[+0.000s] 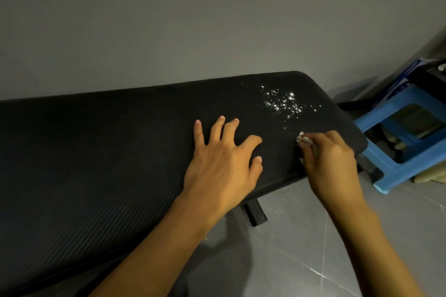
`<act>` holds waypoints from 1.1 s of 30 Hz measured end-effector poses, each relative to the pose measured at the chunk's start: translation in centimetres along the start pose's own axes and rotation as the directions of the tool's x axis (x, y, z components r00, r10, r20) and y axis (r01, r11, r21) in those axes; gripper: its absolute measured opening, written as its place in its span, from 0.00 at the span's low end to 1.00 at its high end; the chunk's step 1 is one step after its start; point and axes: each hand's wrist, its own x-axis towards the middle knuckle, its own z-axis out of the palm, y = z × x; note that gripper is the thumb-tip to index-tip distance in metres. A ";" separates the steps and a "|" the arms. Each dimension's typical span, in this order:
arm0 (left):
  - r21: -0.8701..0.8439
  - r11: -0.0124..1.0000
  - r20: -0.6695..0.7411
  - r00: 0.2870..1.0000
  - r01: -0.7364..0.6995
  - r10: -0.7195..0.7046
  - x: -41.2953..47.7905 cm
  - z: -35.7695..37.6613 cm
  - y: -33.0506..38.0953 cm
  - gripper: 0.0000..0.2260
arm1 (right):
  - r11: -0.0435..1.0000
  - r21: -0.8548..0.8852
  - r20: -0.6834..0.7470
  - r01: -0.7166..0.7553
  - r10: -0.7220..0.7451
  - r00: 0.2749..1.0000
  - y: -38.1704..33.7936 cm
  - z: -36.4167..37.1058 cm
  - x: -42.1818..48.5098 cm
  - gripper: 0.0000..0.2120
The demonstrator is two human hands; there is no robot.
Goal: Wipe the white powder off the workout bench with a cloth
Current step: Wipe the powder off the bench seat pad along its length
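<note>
Pinching a small bunched white cloth (304, 139) in our right hand (330, 164), we brace the black workout bench (108, 152) with our left hand (224, 166) spread flat. White powder (284, 103), loose and light, lies scattered just beyond the cloth; a blue plastic stool (398, 142) crowds the bench's end.

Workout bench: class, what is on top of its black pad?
White powder speckles the pad near one end. The left hand rests spread on it; the right hand grips a white cloth. Most of the cloth, and any powder beneath the hands, is hidden.
</note>
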 end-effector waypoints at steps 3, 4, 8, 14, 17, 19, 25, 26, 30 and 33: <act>-0.015 1.000 -0.005 1.000 -0.008 0.008 0.0 0.1 0.1 0.20 | 0.997 0.040 0.021 0.069 -0.070 0.997 -0.7 -0.6 -2.8 0.11; -0.016 1.000 -0.006 1.000 -0.017 0.017 0.1 0.1 0.0 0.20 | 0.996 0.046 0.020 0.077 -0.078 0.997 -0.5 -0.7 -2.8 0.11; -0.016 0.999 0.011 0.999 -0.036 0.037 0.3 0.0 0.2 0.20 | 0.999 0.008 -0.030 -0.034 0.034 0.999 1.4 0.3 1.1 0.11; -0.015 1.000 0.030 0.999 -0.020 0.020 0.3 -0.1 0.4 0.22 | 0.998 0.051 0.001 0.037 -0.037 0.999 -0.2 0.5 0.5 0.11; -0.011 1.000 0.032 0.999 -0.015 0.016 0.3 0.0 0.5 0.23 | 0.979 0.116 0.041 0.169 -0.175 0.984 -1.7 0.3 -1.0 0.10; -0.003 1.000 0.028 0.999 -0.018 0.018 0.3 0.0 0.5 0.22 | 0.983 0.111 0.026 0.147 -0.151 0.988 -1.5 1.0 1.2 0.11; 0.001 1.000 0.025 1.000 -0.017 0.017 0.1 0.1 0.3 0.22 | 0.996 0.075 0.012 0.050 -0.051 0.999 -2.1 2.5 4.2 0.11; -0.001 1.000 0.019 1.000 -0.021 0.021 0.1 0.2 0.3 0.21 | 0.994 0.089 0.015 0.065 -0.067 0.998 -2.2 2.2 3.2 0.11; -0.006 1.000 -0.001 1.000 -0.021 0.021 0.1 0.4 0.2 0.21 | 0.987 0.108 0.023 0.120 -0.123 0.992 -2.1 1.0 0.6 0.10; -0.010 1.000 -0.014 1.000 -0.024 0.024 0.2 0.4 0.2 0.19 | 0.995 0.068 0.017 0.073 -0.074 0.997 -2.2 2.1 3.9 0.11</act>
